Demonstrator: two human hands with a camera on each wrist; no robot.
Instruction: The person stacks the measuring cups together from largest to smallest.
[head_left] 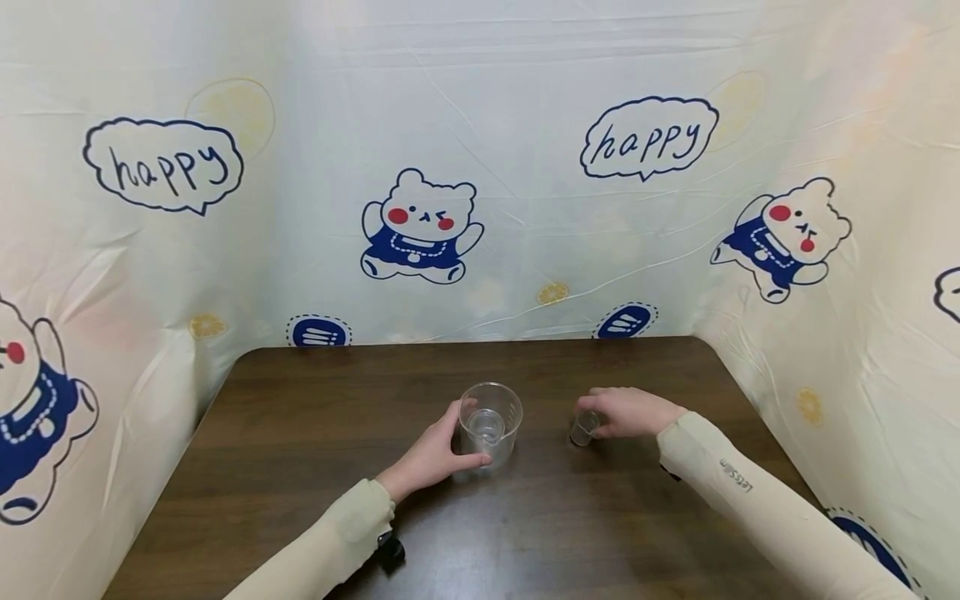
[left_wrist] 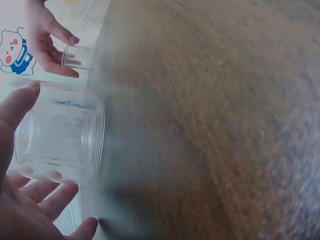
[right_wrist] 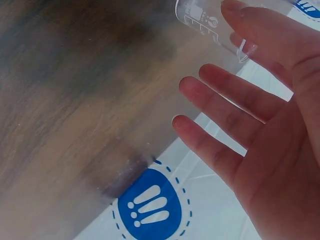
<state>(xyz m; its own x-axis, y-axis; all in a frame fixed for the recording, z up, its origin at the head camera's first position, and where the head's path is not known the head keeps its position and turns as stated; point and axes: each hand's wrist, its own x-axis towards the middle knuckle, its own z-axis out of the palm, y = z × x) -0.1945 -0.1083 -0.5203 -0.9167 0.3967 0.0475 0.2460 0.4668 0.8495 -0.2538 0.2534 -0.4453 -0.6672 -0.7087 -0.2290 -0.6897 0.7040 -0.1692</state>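
A large clear glass beaker [head_left: 508, 446] stands upright on the brown table, left of the small one. My left hand [head_left: 433, 454] holds it from the left, with the thumb [left_wrist: 22, 106] on the near side and the fingers round behind. Inside its wall shows a smaller clear round outline. Farther right, my right hand [head_left: 628, 412] pinches a small clear beaker [head_left: 582, 430] between thumb and index finger, close over the tabletop. White measuring marks are printed on this small beaker [right_wrist: 202, 22]. The other right fingers [right_wrist: 220, 105] spread loosely away from it.
The dark brown wooden table [head_left: 315, 417] has rounded far corners. A pale printed cloth [head_left: 525, 250] with bears and "happy" bubbles hangs behind it and along both sides. A black strap piece [head_left: 391, 552] sits under the left wrist.
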